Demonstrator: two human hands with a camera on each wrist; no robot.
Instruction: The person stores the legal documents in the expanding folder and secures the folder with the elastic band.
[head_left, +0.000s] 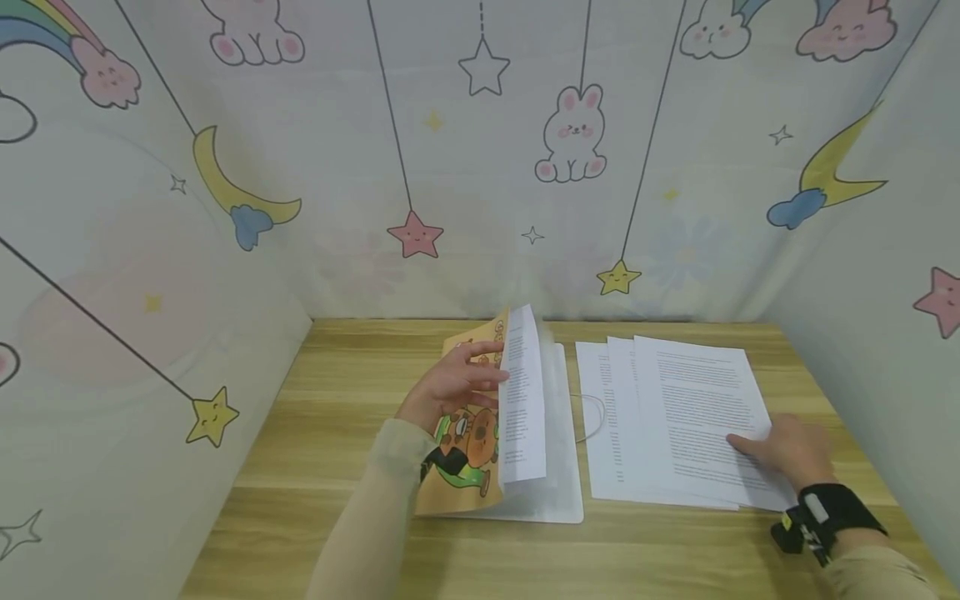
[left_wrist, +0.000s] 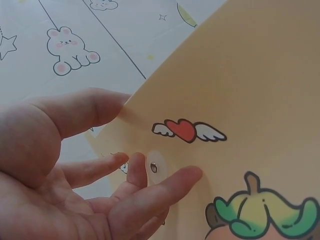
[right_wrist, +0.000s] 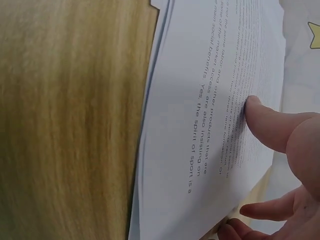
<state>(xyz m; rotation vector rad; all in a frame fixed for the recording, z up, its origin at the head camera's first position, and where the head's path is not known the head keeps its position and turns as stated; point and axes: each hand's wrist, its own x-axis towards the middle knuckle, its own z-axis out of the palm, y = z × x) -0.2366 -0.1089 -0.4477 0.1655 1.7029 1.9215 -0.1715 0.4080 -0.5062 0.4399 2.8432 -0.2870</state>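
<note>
An orange document folder [head_left: 467, 492] with cartoon prints stands partly open, its cover raised. My left hand [head_left: 459, 385] touches this cover with mostly straight fingers. In the left wrist view the fingertips [left_wrist: 192, 175] lie on its outer face, near an eyelet [left_wrist: 153, 167]. A white printed sheet [head_left: 525, 400] stands inside the folder, just beyond the cover. On the right, my right hand [head_left: 797, 450] holds the edge of the top printed sheet [head_left: 705, 400], thumb [right_wrist: 260, 112] flat on the text. The other fingers [right_wrist: 270, 210] are at the sheet's edge, partly hidden.
More printed sheets [head_left: 600, 467] lie fanned beneath the top one. A pale elastic loop [head_left: 600, 418] extends from the folder toward them. The wooden table [head_left: 330, 458] is bounded by cartoon-print curtains [head_left: 480, 192] at the back and sides.
</note>
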